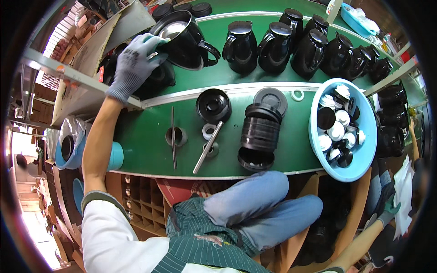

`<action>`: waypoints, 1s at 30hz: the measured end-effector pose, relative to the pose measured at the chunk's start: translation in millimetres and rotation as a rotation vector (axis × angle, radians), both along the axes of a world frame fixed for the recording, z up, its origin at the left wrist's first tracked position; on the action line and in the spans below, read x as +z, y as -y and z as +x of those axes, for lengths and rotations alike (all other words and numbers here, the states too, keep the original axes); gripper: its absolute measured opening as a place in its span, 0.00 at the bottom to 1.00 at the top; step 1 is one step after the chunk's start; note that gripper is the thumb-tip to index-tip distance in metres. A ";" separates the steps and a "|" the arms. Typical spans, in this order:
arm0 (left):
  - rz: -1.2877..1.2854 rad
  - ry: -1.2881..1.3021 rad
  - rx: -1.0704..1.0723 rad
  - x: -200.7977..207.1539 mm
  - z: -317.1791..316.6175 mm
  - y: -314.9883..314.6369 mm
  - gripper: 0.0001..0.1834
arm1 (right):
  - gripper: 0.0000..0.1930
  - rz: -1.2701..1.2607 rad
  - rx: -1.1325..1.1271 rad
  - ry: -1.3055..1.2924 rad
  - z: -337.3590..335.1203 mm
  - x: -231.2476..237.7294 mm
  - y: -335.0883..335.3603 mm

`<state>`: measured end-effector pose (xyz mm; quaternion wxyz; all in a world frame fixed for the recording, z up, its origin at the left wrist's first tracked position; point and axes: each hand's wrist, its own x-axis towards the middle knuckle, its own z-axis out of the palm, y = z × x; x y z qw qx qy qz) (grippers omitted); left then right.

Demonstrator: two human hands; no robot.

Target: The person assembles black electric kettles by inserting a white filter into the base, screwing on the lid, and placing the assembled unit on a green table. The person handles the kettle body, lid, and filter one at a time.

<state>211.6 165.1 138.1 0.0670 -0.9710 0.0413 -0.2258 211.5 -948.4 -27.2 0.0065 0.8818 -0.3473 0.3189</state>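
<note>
My left hand (138, 61), in a grey glove with teal fingertips, is closed on the rim of a large black jug (193, 48) with a shiny metal inside. This jug is tilted at the far left of the green bench, its handle pointing right. Low at the far right, my gloved right hand (389, 212) is closed on a crumpled white sheet (403, 195), away from the bench. Its fingers are partly hidden. Several black lidded jugs (240, 48) stand upright along the back shelf.
A light-blue basin (314, 132) of black and white lids sits at the bench's right. A stack of black rings (260, 134), a round black lid (213, 105) and two metal rods (208, 147) lie before me. Divided cardboard (144, 195) is below; another person's arm (413, 139) shows at right.
</note>
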 end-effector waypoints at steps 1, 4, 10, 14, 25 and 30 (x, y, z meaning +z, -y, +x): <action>-0.049 0.018 -0.049 14.0 -22.3 12.1 0.20 | 0.49 -0.022 0.030 0.000 3.0 2.6 -2.6; -0.127 0.008 -0.147 41.1 -81.1 38.0 0.19 | 0.44 -0.121 0.170 0.011 -2.7 25.6 -24.2; -0.133 -0.054 -0.226 81.1 -179.0 99.5 0.19 | 0.34 -0.373 0.800 -0.095 -22.6 79.5 -266.6; -0.045 -0.098 -0.476 71.4 -186.0 151.6 0.17 | 0.33 -0.127 1.330 -0.026 -127.7 143.1 -490.9; -0.398 -0.119 -0.867 24.7 -244.5 193.8 0.16 | 0.22 0.223 1.735 -0.158 -235.2 151.4 -637.3; -1.490 -0.134 -0.119 -109.6 -258.7 127.7 0.27 | 0.24 0.807 1.463 0.055 -279.0 127.1 -620.5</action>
